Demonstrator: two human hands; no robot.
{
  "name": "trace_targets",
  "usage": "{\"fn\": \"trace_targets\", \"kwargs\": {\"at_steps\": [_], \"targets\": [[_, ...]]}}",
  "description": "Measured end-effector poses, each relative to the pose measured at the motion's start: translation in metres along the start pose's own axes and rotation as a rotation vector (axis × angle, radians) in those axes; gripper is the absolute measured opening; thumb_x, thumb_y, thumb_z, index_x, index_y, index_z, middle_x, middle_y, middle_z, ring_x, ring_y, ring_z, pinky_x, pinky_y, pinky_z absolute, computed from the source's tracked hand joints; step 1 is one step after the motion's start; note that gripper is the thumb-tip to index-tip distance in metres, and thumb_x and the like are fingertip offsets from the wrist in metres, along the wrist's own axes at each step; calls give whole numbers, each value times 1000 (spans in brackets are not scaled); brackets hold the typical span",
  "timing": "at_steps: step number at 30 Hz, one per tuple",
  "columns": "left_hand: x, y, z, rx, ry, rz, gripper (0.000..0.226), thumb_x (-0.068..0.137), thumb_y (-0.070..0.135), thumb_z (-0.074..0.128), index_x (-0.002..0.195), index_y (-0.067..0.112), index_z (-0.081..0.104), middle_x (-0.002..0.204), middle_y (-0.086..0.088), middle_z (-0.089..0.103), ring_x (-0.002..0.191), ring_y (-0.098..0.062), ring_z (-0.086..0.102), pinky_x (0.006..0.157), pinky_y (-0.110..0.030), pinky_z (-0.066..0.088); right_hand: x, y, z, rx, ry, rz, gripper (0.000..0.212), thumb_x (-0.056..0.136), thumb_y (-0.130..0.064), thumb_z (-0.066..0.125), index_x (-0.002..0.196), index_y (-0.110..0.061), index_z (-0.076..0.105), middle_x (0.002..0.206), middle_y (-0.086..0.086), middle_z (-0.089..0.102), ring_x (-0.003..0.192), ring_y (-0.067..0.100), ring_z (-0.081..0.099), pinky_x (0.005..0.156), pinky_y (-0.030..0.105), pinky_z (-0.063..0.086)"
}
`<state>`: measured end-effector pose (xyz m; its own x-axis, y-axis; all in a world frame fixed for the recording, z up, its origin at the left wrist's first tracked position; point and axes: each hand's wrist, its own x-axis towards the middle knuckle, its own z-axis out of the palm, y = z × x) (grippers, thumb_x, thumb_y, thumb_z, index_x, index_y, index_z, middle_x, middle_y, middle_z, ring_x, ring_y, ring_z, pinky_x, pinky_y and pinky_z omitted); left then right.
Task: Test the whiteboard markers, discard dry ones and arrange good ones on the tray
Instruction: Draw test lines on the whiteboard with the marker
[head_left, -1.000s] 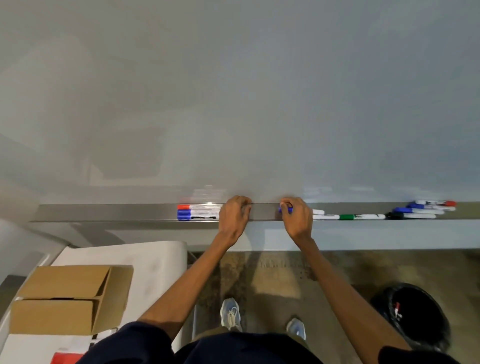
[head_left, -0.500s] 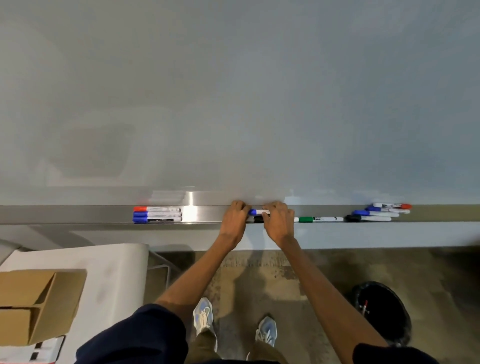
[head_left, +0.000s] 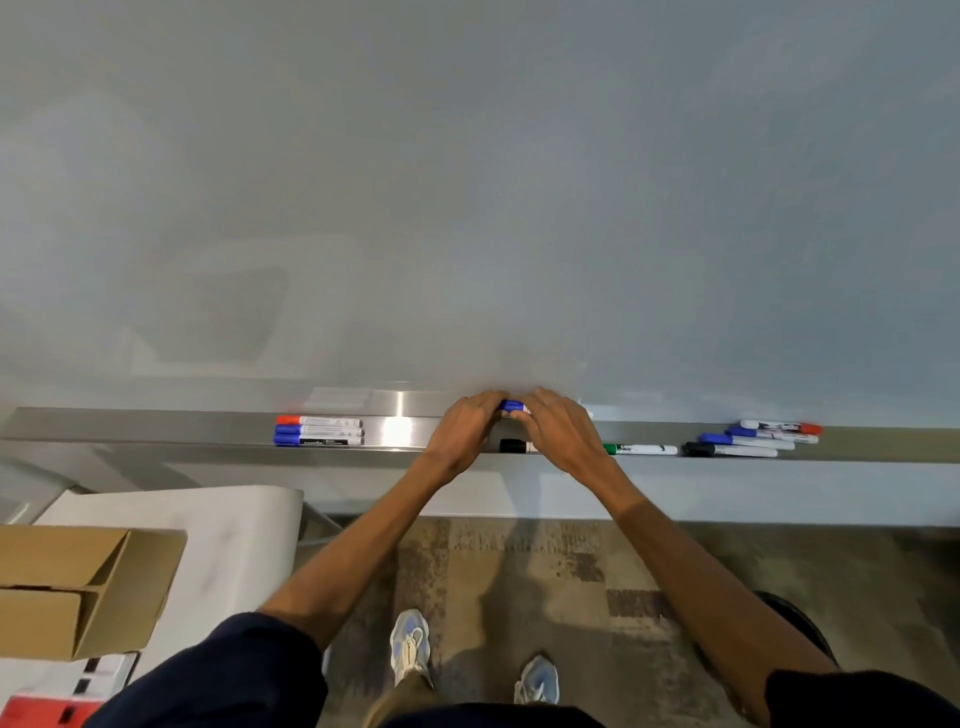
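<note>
- Left hand (head_left: 464, 427) & right hand (head_left: 558, 428) met over the tray (head_left: 156, 427), both clamped on a blue marker (head_left: 511, 406) held w/ its cap toward the left.
- Three markers (head_left: 319, 431) lay lined up on tray's left; black marker (head_left: 517, 446) sat below the hands.

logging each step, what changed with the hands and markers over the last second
The left hand and right hand, apart on the long metal tray a second ago, have closed together on the blue-capped white marker and raised it against the whiteboard. The three neat markers on the left, the green-capped marker and the loose pile on the right stayed put.
</note>
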<state>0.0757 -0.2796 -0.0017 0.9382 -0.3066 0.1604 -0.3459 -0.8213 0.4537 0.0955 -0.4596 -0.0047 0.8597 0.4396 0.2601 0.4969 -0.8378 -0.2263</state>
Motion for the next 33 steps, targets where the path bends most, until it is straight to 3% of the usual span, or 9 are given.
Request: {"fn": "trace_targets", "kwargs": {"at_steps": [5,10,13,16,18,21,25,28,33], "targets": [[3,11,-12,17,13,48,41,90,-5,55,128,11,54,120,-11,65,98,-29,65,84,-36,54,3,8,-24,-39,7,-53,38,97,-39,43,101,-13,71,82,6,74,65,27,67,54,24,32],[0,24,-18,21,19,72,38,94,-4,48,129,10,52,119,-11,62,96,-31,62,80,-34,50,2,10,-40,-44,-79,-38,47,95,-45,38,106,-11,68,77,10,71,60,28,60,56,26,33],[-2,31,-21,31,28,105,39,93,-6,48,130,9,52,118,-11,62,94,-30,62,79,-36,51,-3,11,-47,-49,-158,-20,41,102,-40,42,109,-8,66,79,13,69,59,24,48,53,26,27],[-5,40,-21,48,11,134,44,90,-10,49,129,11,51,116,-10,62,92,-31,63,77,-40,53,-8,11,-53,-60,-240,16,41,102,-42,41,98,-9,65,73,11,64,60,25,47,53,28,28],[-7,42,-21,26,31,127,41,91,-6,49,127,12,51,114,-10,61,91,-32,63,75,-42,54,-14,16,-57,-39,-262,86,46,101,-46,41,79,-11,58,67,7,55,61,26,46,58,31,31],[-10,38,-27,-20,105,75,32,97,2,46,128,9,51,117,-12,61,95,-32,65,79,-44,56,-26,39,-63,40,-205,229,51,100,-51,43,61,-18,39,61,1,44,63,26,45,60,32,34],[-9,42,-36,-30,225,23,30,100,9,50,129,7,54,117,-12,64,93,-30,67,81,-35,56,-35,58,-72,196,-56,290,63,95,-68,34,67,-13,48,57,6,50,55,27,49,56,32,38],[1,67,-43,-170,319,-58,25,103,21,47,124,12,54,113,-4,64,95,-23,64,80,-30,50,-28,50,-91,417,73,285,74,90,-78,26,71,-11,52,59,10,53,56,26,52,55,31,36],[22,118,-60,-355,437,-73,16,102,22,46,117,17,41,102,6,58,88,-18,62,74,-30,49,-12,29,-136,690,234,286,40,95,-64,41,85,-28,55,71,3,55,63,17,51,61,32,43]]}}
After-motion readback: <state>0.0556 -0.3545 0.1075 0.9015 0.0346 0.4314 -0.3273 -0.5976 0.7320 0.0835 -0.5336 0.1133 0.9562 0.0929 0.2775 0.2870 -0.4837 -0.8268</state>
